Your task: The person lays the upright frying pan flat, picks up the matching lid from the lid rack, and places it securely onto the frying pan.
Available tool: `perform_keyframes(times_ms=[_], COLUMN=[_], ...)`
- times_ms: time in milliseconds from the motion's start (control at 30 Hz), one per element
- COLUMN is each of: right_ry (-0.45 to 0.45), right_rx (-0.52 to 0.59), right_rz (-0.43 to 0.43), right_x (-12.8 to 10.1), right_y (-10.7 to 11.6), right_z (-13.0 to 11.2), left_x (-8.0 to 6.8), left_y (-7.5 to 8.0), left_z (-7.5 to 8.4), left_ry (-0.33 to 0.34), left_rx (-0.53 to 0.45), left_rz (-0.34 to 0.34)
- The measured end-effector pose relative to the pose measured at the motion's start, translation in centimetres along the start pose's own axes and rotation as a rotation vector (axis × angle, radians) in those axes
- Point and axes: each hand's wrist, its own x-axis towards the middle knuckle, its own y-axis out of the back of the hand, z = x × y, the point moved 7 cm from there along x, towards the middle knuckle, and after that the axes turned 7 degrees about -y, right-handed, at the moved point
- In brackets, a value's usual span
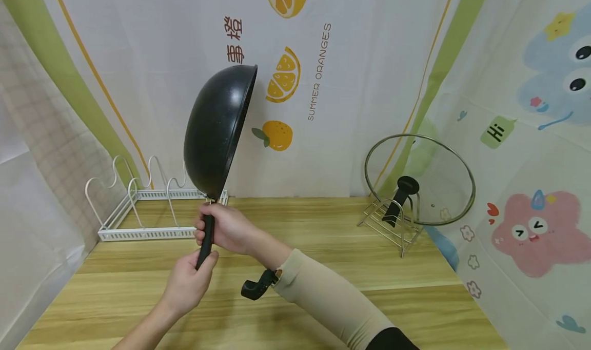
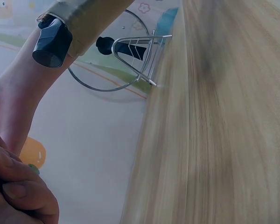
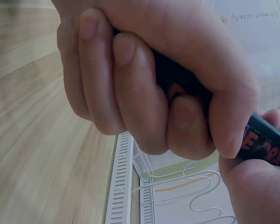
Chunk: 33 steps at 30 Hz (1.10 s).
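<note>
A black wok (image 1: 217,129) is held up with its handle down, its rounded underside facing left and its rim leaning right. My right hand (image 1: 228,229) grips the upper part of the black handle (image 1: 207,239), near the pan. Below it, my left hand (image 1: 186,283) holds the handle's lower end, thumb along it. In the right wrist view, the left hand's fingers (image 3: 140,102) curl round the handle, and red lettering shows on the grip between both hands. Curled fingers (image 2: 23,186) also appear at the edge of the left wrist view.
A white wire rack (image 1: 148,233) stands back left on the wooden table (image 1: 323,273), partly hidden by the wok. Back right, a metal wire stand (image 1: 401,237) carries a glass lid (image 1: 443,175) with a black knob. Printed curtains hang behind and at both sides.
</note>
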Motion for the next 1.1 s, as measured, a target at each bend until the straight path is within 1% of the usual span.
perform_keyframes(times_ms=[333, 500, 733, 1100], right_ry=[-0.008, -0.006, -0.011, 0.007], right_rx=[0.022, 0.013, 0.009, 0.008], right_rz=[0.012, 0.011, 0.017, 0.028], right_x=[-0.6, -1.0, -1.5, -1.9], right_y=[0.5, 0.7, 1.0, 1.1], right_z=[0.2, 0.1, 0.3, 0.6], left_x=[0.0, -0.1, -0.1, -0.2], left_y=[-0.5, -0.6, -0.8, -1.2], left_z=[0.0, -0.1, -0.3, -0.3], left_ry=[0.029, 0.042, 0.039, 0.035], left_rx=[-0.065, -0.094, -0.109, -0.192], left_rz=[-0.081, -0.119, -0.164, -0.244])
